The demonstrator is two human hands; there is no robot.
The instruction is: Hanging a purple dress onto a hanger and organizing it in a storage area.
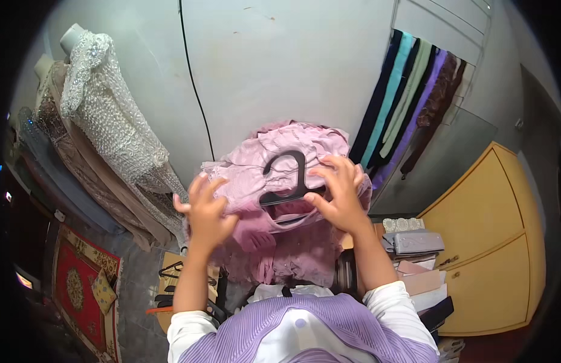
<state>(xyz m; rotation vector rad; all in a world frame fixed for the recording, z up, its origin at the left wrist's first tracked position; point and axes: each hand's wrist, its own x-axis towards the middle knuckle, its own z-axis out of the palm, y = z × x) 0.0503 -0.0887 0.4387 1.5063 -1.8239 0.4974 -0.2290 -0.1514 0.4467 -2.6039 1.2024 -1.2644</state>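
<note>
A pink garment with lace trim and sheer lower fabric lies in front of me on more folded pink cloth. A black plastic clothes hanger has its hook over the upper cloth and its lower part at the garment's neckline. At the garment's left side is my left hand, fingers spread, with nothing seen between them. My right hand is beside the hanger, thumb tip close to its arm and fingers apart over the cloth. Whether the thumb touches the hanger is unclear.
Beaded gowns stand on dress forms at left, near a red patterned rug. Coloured cloth strips hang from a wall rack. Stacked fabrics sit beside a yellow wooden cabinet. Several hangers lie low at left.
</note>
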